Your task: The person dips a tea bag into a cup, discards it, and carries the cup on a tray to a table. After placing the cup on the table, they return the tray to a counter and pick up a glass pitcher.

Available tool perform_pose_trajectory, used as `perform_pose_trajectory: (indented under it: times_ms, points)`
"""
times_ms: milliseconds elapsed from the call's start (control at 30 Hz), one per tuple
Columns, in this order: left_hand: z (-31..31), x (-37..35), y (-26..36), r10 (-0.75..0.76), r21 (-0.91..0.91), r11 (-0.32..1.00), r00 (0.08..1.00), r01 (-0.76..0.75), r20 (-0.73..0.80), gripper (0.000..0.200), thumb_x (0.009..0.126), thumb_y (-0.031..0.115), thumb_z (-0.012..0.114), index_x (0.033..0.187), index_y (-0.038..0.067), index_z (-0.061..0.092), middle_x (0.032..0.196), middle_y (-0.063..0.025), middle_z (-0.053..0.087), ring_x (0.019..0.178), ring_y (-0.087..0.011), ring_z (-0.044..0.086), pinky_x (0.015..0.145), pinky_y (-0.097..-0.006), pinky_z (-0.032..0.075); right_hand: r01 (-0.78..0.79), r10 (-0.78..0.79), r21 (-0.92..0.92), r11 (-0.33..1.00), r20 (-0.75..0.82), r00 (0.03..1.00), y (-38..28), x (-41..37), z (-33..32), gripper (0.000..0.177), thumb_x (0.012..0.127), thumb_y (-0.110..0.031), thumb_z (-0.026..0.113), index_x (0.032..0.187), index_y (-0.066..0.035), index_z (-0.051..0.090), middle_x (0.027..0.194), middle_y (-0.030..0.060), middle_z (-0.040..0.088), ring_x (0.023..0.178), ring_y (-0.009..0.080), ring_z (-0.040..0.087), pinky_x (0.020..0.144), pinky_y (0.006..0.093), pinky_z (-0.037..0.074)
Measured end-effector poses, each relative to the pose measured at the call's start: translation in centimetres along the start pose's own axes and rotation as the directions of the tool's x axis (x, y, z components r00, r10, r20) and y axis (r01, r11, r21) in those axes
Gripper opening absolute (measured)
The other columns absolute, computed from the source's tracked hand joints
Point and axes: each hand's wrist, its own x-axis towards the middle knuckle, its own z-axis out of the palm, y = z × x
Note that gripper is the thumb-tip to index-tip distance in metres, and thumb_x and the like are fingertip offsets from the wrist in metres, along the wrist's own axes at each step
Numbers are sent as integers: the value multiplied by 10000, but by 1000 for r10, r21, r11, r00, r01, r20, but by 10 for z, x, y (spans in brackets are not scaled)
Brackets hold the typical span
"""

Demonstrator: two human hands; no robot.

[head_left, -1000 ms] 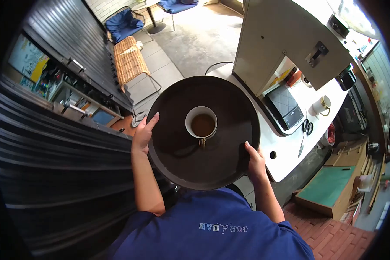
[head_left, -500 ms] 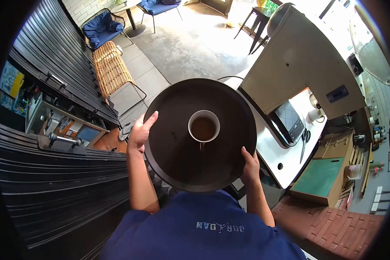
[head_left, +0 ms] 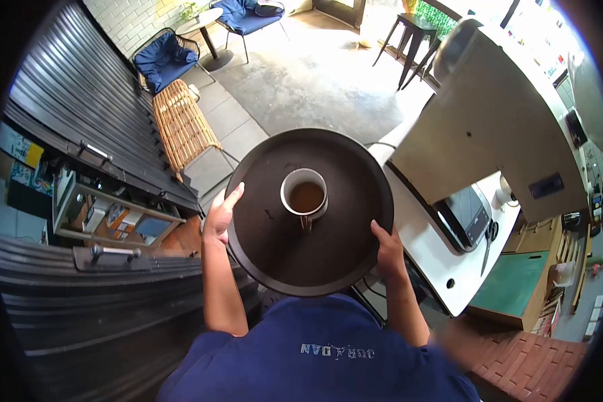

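Observation:
A round dark tray (head_left: 275,248) is held out in front of my chest. My left hand (head_left: 220,214) grips its left rim, thumb on top and the other fingers hidden beneath. On the right rim, my right hand (head_left: 387,248) has the same hold, thumb over the edge. Near the tray's middle stands a white cup (head_left: 304,193), upright, with brown liquid inside and its handle turned toward me. Neither hand touches the cup.
A white counter (head_left: 442,281) on my right carries a large beige machine (head_left: 479,127), a black scale (head_left: 467,214) and scissors (head_left: 490,234). Dark corrugated panels (head_left: 53,288) flank my left. Ahead are a rattan bench (head_left: 181,124), a blue-cushioned chair (head_left: 164,60) and a black stool (head_left: 412,40).
The room's furniture and counter have shifted in view, the machine moving right and down. On the tray, the cup appears slightly further left. Both hands keep their grip on the tray.

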Motion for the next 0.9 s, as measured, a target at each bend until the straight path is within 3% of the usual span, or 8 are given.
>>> perform_pose_trajectory:
  times_ms: [33,167,233,400,633,833,900]
  points:
    - [-7,14,2,-23,1,1000,1000,23,6,510,883,309,625,1253,-24,511,1249,-133,557,1210,-210,464,1042,-340,310,-79,80,9,997,-42,996,-4,4,11,449,923,-137,523,1331,9,406,1285,118,507,1178,208,483,1017,333,365]
    - [-18,56,36,-18,26,1000,1000,18,-1,517,883,312,627,1252,-29,503,1271,-145,532,1216,-225,454,1039,-344,316,53,-52,42,998,-29,998,18,44,41,448,922,-130,524,1332,8,405,1275,117,512,1166,213,490,1009,343,375]
    - [-25,77,60,-6,44,999,1000,6,1,514,883,315,630,1247,-26,507,1264,-144,535,1213,-220,455,1036,-343,319,-57,64,167,984,-39,997,31,65,54,435,921,-123,520,1325,0,418,1267,111,517,1140,220,507,992,351,393]
    - [-64,135,100,39,33,999,994,-43,107,568,876,336,644,1268,-41,479,1254,-151,538,1232,-213,436,1057,-344,289,-9,24,106,994,-140,990,43,111,108,434,915,-154,531,1317,-22,434,1245,105,531,1101,222,531,953,356,427]
    - [-112,201,115,105,78,991,994,-105,10,610,881,337,637,1306,-53,441,1292,-147,504,1246,-189,421,1093,-344,218,-58,74,108,992,-144,987,39,163,167,460,902,-226,569,1308,-44,452,1234,101,531,1098,235,535,922,389,453]
    - [-130,226,134,91,-8,996,995,-90,33,493,906,316,607,1234,-43,522,1215,-109,554,1181,-152,457,1064,-327,268,-61,75,99,993,-145,987,42,205,195,438,915,-236,554,1300,-48,464,1243,98,529,1105,231,535,906,373,470]
    - [-135,237,139,68,-24,997,997,-67,35,466,912,308,597,1209,-45,536,1204,-108,561,1168,-150,468,1050,-324,291,-101,120,146,984,-128,985,42,222,199,428,931,-204,534,1318,-44,450,1242,94,541,1116,208,525,956,342,412]
